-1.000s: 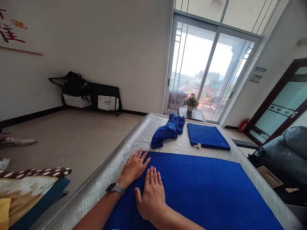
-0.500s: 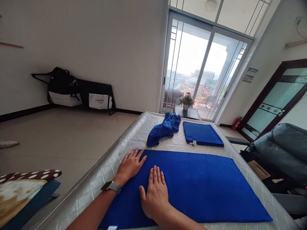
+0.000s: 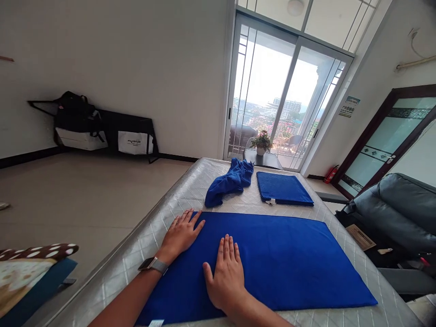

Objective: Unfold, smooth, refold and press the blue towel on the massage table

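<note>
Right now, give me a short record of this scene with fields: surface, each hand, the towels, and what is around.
surface: quilted grey mattress
left hand: flat, palm down, on the left edge of the spread towel; watch on the wrist
right hand: flat on the spread towel, fingers together
other towels: crumpled towel and folded towel side by side at the far end
around: glass door, potted plant, bags by the wall

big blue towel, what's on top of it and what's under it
Both hands press flat on the spread blue towel: left hand at its far-left corner, right hand further in. The quilted mattress lies beneath; the covered part is hidden.
</note>
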Action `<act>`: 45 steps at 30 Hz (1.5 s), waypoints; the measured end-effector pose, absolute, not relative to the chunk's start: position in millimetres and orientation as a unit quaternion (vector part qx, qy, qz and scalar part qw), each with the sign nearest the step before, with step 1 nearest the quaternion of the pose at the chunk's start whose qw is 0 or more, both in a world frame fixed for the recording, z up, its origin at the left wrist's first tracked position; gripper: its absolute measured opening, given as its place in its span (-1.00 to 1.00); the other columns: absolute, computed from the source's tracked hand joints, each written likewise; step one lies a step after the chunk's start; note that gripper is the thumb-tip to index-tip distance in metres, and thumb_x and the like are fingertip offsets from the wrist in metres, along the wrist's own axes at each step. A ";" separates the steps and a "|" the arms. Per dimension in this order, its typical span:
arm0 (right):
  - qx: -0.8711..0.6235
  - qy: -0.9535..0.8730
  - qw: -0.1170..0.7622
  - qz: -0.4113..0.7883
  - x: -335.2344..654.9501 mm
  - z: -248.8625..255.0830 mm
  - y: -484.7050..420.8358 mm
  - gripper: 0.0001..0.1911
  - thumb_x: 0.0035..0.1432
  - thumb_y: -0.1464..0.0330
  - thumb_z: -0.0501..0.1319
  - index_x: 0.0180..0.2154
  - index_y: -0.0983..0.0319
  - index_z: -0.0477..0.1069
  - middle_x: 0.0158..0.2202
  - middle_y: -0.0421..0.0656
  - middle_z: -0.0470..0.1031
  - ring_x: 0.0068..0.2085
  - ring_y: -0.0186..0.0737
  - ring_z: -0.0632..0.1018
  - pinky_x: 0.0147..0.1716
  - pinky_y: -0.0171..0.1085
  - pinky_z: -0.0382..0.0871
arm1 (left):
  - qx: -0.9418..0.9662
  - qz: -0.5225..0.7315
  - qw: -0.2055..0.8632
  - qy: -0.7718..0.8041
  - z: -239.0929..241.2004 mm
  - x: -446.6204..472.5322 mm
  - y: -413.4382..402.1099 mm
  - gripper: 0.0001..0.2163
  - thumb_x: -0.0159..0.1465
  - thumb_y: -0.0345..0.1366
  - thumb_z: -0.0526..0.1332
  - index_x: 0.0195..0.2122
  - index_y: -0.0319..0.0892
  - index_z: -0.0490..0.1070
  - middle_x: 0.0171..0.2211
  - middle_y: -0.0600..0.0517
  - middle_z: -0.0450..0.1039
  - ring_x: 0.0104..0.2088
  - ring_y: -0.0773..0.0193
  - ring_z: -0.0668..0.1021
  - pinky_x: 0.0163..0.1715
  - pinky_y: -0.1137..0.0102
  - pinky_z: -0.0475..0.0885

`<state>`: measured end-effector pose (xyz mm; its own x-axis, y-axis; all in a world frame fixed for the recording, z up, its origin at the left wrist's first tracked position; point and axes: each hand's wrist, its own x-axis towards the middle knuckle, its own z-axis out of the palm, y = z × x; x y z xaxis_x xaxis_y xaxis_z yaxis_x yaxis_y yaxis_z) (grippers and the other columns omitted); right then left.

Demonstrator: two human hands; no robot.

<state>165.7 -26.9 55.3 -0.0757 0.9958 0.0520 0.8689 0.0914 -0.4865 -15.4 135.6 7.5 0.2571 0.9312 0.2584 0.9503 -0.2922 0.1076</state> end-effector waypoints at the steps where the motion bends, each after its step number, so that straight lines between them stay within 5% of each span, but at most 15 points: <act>1: -0.657 -0.711 0.189 0.163 168.7 54.4 -27.3 -0.19 0.41 -0.06 -0.13 0.42 0.37 -0.12 0.46 0.00 -0.22 0.45 -0.06 -0.15 0.42 0.01 -0.17 | -0.793 -0.139 0.034 -0.593 7.2 -15.6 135.6 -0.43 0.42 -0.04 -0.04 0.38 -0.18 0.16 0.39 -0.19 0.18 0.41 -0.04 0.18 0.35 -0.01 0.11; 45: -0.777 -0.614 0.102 0.089 277.2 48.0 -48.9 -0.17 0.38 -0.04 -0.18 0.43 0.40 -0.14 0.48 -0.07 -0.20 0.46 -0.12 -0.13 0.42 -0.09 -0.24 | -0.792 -0.142 0.030 -0.594 -7.2 -21.7 142.7 -0.43 0.41 -0.04 -0.10 0.39 -0.13 0.15 0.41 -0.13 0.15 0.43 -0.01 0.13 0.35 0.00 0.10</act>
<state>277.2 -48.9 48.0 0.2290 0.9733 -0.0132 0.9369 -0.2240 -0.2684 -21.7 142.7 -7.2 0.2549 0.9314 0.2600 0.9483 -0.2934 0.1214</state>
